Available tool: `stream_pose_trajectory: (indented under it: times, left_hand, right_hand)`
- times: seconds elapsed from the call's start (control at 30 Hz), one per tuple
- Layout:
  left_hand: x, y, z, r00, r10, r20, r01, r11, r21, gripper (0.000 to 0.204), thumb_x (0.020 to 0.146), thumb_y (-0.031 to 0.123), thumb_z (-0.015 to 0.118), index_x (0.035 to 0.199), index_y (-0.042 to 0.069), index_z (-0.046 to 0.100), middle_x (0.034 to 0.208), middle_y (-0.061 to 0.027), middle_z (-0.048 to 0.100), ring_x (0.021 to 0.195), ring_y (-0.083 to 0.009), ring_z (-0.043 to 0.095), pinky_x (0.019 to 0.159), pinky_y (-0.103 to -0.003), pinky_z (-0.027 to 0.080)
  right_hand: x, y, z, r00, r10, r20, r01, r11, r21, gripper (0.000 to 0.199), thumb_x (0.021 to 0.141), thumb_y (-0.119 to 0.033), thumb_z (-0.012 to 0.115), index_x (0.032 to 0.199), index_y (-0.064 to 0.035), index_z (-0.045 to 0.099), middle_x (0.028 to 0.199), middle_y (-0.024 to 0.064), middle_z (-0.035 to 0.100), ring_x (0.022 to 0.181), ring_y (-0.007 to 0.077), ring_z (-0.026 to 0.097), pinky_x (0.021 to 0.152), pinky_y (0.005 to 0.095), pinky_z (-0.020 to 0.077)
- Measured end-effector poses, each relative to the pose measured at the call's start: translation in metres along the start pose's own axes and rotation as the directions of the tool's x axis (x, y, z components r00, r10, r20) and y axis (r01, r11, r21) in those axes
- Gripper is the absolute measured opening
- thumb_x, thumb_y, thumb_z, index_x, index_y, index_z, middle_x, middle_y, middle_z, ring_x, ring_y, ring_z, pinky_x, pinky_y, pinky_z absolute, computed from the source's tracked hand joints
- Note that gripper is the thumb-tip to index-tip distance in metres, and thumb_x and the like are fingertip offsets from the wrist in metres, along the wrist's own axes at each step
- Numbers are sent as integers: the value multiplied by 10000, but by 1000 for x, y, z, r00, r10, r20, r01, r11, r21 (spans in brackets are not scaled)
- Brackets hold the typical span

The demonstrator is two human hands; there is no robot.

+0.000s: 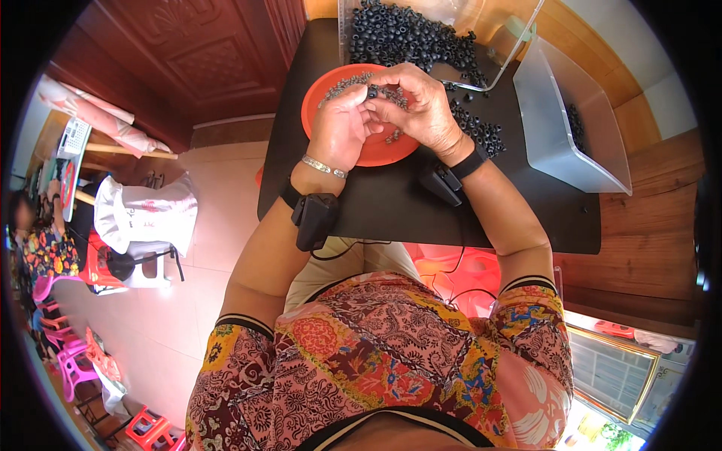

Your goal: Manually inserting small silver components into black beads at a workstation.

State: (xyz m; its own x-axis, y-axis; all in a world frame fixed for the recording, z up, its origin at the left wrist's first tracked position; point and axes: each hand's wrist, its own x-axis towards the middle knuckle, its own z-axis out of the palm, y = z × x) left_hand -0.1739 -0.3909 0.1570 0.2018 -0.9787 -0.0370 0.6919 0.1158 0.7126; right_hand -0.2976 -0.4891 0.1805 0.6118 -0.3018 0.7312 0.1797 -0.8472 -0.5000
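1. Left hand (342, 124): curled over the near-left part of the orange plate (325, 81), fingers bent in toward the palm, pinching a small black ring (371, 92) at the fingertips. A silver bracelet and a black wrist device sit on the forearm.
2. Right hand (417, 101): meets the left above the plate, fingers folded down onto the same cluster of rings; whether it grips one of its own cannot be told. The two hands are held close together, seemingly so the small pieces can be worked fingertip to fingertip.
3. Black rings, loose (410, 37): heaped at the far side of the table, with a smaller scatter right of the plate, within easy reach.
4. Clear plastic bin (571, 143): far right, tilted, a few rings inside.
5. Surface: small black table (391, 207) over the lap.
6. Room: carved red-brown wooden door far left, pale tiled floor, plastic stools near left.
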Motion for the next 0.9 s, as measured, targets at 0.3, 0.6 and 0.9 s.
stream_pose_trajectory:
  times: [0.3,0.6,0.9]
  left_hand:
    - [0,-2,3,999,29,29,-28,1000,-6,242,908,244,440,1009,57,556,845,-54,610,785,-168,576,716,-315,445]
    - [4,-7,-5,1000,23,8,-21,993,-113,258,922,214,427,1062,44,562,951,-66,609,874,-194,584,803,-353,463]
    - [-1,-3,0,999,24,49,-22,999,-48,282,931,264,447,1019,26,571,909,-75,617,841,-197,593,775,-319,464]
  right_hand:
    - [2,-10,5,988,-156,12,153,942,-299,292,686,-71,715,952,-49,597,855,104,628,788,302,604,707,371,516]
    - [-2,-9,11,969,-222,107,246,863,-441,213,741,-86,658,933,-27,587,864,105,608,803,305,593,717,375,503]
    - [18,-11,-18,963,-266,-50,208,846,-492,185,716,-113,705,864,-52,613,790,76,610,747,274,597,673,366,510]
